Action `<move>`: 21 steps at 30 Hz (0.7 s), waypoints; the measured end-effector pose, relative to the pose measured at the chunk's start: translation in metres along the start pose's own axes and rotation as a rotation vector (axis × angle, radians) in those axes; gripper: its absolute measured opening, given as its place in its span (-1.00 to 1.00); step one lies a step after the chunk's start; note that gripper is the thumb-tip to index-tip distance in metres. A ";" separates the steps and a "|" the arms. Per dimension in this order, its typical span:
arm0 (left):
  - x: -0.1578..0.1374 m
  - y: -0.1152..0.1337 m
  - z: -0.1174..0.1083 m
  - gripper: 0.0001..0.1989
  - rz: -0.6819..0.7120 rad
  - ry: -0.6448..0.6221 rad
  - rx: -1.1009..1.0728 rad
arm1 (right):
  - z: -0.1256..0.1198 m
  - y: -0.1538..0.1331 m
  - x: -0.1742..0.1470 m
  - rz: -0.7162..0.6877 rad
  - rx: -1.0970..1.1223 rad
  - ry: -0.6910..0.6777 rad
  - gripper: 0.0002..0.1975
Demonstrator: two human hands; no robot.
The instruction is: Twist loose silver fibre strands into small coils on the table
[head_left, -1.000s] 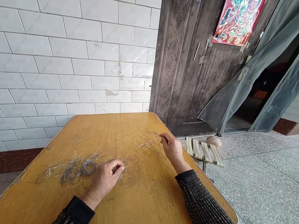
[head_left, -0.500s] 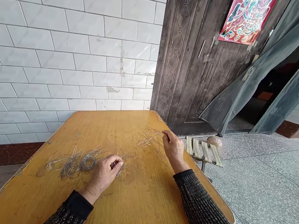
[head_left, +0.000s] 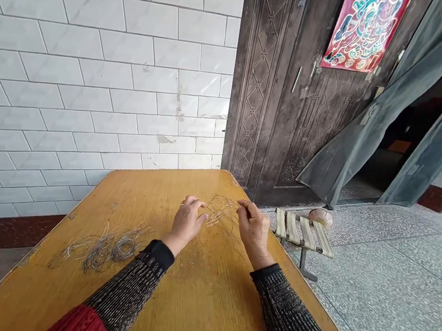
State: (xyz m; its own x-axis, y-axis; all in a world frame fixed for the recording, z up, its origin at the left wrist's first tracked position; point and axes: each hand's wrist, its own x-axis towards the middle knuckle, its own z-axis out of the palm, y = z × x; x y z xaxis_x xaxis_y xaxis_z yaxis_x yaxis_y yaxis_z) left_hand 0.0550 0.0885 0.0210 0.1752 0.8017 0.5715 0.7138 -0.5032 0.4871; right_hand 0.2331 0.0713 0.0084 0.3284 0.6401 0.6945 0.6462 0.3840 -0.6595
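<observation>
**Left grip (head_left: 186,223) joining right grip (head_left: 254,228) at the wire tangle (head_left: 221,209)**

I'm seeing the left grip moving away from beside the wire coils (head_left: 124,247) and reaching the tangle's left edge; its thumb and fingers are standing apart, and I'm not able to tell whether they're touching a strand. The right grip is staying pinched together on strands at the other edge. So both are now attending to one tangle, lying between them over the table (head_left: 208,298), while the coils are resting left of the left grip.
</observation>
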 end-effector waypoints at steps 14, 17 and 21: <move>0.034 -0.013 0.034 -0.95 -0.193 -0.015 -0.240 | -0.003 -0.008 0.000 0.006 0.065 -0.043 -0.76; 0.036 -0.013 0.037 -0.88 -0.273 -0.046 -0.379 | -0.003 -0.007 0.000 0.043 0.142 -0.045 -0.75; 0.038 -0.014 0.038 -0.85 -0.391 -0.146 -0.642 | -0.004 -0.007 0.002 0.119 0.306 -0.025 -0.76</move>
State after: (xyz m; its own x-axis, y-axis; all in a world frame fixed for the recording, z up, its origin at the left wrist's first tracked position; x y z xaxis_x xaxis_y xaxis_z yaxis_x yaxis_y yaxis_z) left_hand 0.0770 0.1383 0.0107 0.1103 0.9721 0.2071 0.2162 -0.2268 0.9496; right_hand 0.2322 0.0670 0.0155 0.3699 0.7074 0.6023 0.3658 0.4850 -0.7943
